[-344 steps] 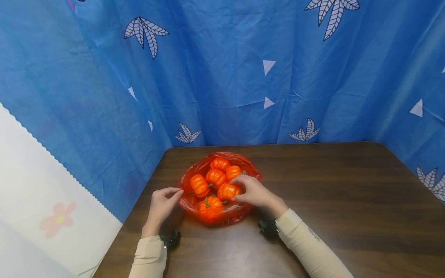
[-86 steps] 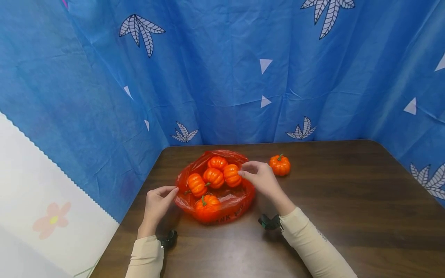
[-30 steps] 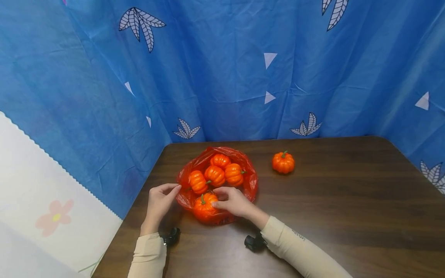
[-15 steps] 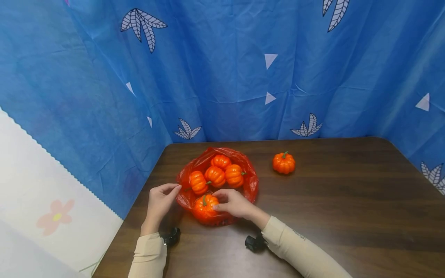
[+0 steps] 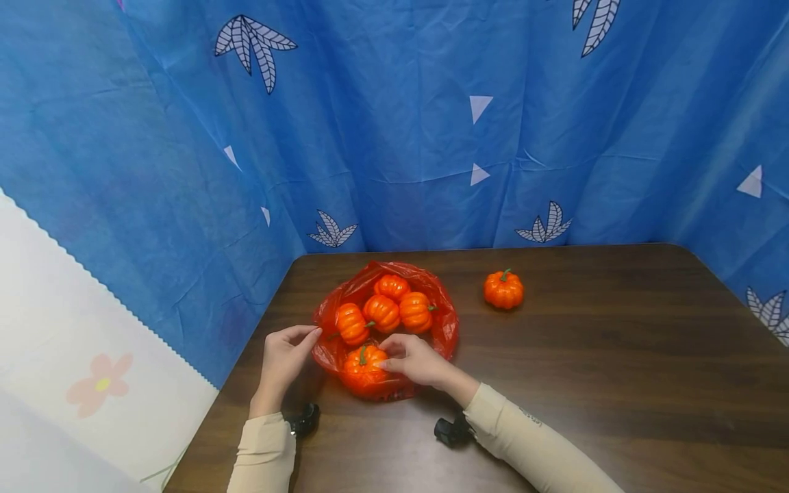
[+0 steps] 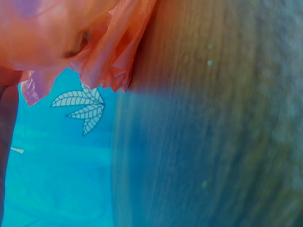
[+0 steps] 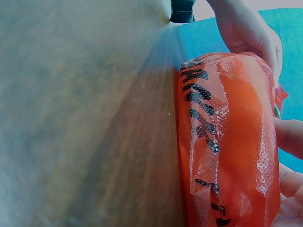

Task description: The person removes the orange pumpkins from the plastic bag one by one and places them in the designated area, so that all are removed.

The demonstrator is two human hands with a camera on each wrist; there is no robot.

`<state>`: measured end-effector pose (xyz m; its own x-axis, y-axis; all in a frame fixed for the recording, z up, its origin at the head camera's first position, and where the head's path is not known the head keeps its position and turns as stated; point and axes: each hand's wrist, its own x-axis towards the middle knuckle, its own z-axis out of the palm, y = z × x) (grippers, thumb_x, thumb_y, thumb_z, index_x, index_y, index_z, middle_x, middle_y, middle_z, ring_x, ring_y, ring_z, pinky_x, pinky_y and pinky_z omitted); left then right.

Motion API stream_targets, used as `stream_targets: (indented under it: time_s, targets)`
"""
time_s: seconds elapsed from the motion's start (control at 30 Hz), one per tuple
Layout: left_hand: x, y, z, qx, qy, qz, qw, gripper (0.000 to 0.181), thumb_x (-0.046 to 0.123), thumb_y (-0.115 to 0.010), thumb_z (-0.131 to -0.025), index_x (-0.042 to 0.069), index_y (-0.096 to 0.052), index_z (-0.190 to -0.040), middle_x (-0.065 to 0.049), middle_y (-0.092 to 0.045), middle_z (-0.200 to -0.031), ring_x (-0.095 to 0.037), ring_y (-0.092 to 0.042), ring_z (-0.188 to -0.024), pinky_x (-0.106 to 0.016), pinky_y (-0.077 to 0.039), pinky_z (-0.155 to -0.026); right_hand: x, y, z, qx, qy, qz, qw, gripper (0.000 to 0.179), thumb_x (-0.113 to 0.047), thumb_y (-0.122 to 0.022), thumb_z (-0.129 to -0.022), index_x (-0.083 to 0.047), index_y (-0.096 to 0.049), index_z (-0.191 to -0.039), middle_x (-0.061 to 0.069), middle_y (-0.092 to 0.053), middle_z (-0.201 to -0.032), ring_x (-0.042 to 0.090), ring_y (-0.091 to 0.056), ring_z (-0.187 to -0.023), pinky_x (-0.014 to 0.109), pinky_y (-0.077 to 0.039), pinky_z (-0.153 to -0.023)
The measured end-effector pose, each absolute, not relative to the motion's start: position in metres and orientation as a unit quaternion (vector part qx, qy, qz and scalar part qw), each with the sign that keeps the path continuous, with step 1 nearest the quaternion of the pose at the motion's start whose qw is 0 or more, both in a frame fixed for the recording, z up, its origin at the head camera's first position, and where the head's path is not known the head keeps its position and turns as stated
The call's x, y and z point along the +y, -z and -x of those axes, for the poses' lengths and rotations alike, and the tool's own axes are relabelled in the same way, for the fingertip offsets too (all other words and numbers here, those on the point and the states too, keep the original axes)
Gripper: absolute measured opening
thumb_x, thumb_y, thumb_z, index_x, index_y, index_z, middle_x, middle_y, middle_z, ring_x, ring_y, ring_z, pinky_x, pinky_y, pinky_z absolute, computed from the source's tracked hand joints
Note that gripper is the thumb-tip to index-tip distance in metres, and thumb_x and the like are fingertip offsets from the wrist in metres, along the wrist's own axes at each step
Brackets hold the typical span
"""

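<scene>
A red plastic bag (image 5: 445, 327) stands on the table with its mouth open, holding several small orange pumpkins with green stems. My left hand (image 5: 285, 359) pinches the bag's left rim between thumb and fingers. Inside the bag at the front, my right hand (image 5: 419, 360) has its thumb and fingers curled on the right side of the front pumpkin (image 5: 360, 370). Behind it lie a left pumpkin (image 5: 351, 324), a middle pumpkin (image 5: 381, 315) and a right pumpkin (image 5: 416, 313). In the right wrist view, black print shows on the bag wall (image 7: 222, 142).
Another pumpkin (image 5: 503, 289) sits upright on the brown wooden table (image 5: 604, 363), right of the bag. A blue curtain (image 5: 407, 123) with leaf prints hangs along the back edge. White cloth (image 5: 74, 342) hangs at the left.
Since the oldest frame, one pumpkin has moved from the bag to the table at right. More recently my right hand shifted from the right pumpkin to the front one. My left hand stays put.
</scene>
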<state>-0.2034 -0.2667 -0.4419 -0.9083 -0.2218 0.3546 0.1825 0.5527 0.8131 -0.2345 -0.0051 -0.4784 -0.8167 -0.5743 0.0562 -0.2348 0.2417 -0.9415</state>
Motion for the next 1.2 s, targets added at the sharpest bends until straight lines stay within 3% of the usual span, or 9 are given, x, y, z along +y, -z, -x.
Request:
stream_targets:
  time_s: [0.33, 0.7, 1.2]
  targets:
    - [-0.278, 0.455, 0.210, -0.852, 0.477, 0.006, 0.216, 0.018, 0.021, -0.077, -0.089, 0.004, -0.080, -0.095, -0.015, -0.078, -0.092, 0.000, -0.066, -0.073, -0.014, -0.055, -0.068, -0.005, 0.480, 0.236, 0.784, 0.546, 0.258, 0.142, 0.028, -0.013, -0.072, -0.092, 0.000, -0.068, -0.117, 0.014, -0.073, -0.113, 0.025, -0.069, -0.105, 0.041, -0.057, -0.094]
    - [-0.276, 0.453, 0.208, -0.850, 0.481, 0.007, 0.215, 0.019, 0.021, -0.077, -0.090, 0.003, -0.080, -0.096, -0.016, -0.078, -0.092, 0.001, -0.066, -0.073, -0.013, -0.055, -0.068, -0.006, 0.480, 0.234, 0.790, 0.545, 0.241, 0.146, 0.037, -0.018, -0.076, -0.088, 0.001, -0.067, -0.118, 0.014, -0.072, -0.114, 0.026, -0.068, -0.106, 0.044, -0.056, -0.096]
    - [-0.277, 0.455, 0.209, -0.853, 0.474, 0.001, 0.216, 0.018, 0.019, -0.076, -0.090, 0.002, -0.080, -0.095, -0.017, -0.078, -0.091, 0.000, -0.066, -0.072, -0.014, -0.055, -0.067, -0.008, 0.481, 0.233, 0.789, 0.558, 0.219, 0.138, 0.031, -0.015, -0.079, -0.085, 0.002, -0.069, -0.109, 0.013, -0.074, -0.104, 0.022, -0.068, -0.097, 0.040, -0.058, -0.090]
